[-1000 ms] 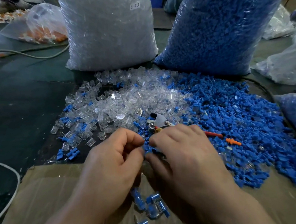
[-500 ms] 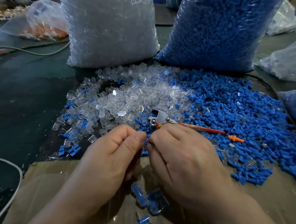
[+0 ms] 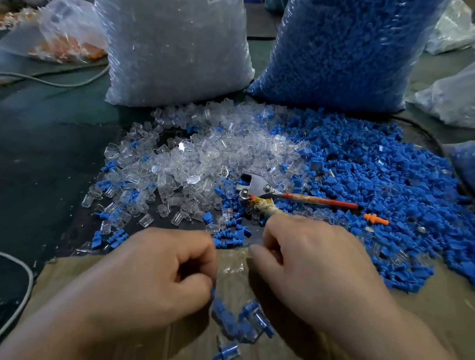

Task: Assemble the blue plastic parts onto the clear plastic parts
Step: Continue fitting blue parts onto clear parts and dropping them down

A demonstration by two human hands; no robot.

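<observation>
Loose clear plastic parts [image 3: 204,160] lie heaped on the dark table, and loose blue plastic parts [image 3: 371,172] spread out to their right. Several joined blue-and-clear pieces [image 3: 243,320] lie on the cardboard [image 3: 432,311] below my hands. My left hand [image 3: 151,275] has its fingers curled, and a small blue part [image 3: 212,292] shows at its fingertips. My right hand [image 3: 309,263] is a short gap away with curled fingers, and nothing shows in them. A blurred clear shape [image 3: 230,267] lies between the hands.
A bag of clear parts [image 3: 170,40] and a bag of blue parts [image 3: 347,47] stand behind the piles. Red-handled pliers [image 3: 285,196] lie just beyond my right hand. An orange earplug [image 3: 375,218] rests among the blue parts. A grey cable [image 3: 24,283] curves at the left.
My hands were pinched together over a part; now they have drawn apart and moved nearer over the cardboard. The pliers' wrapped handle is uncovered.
</observation>
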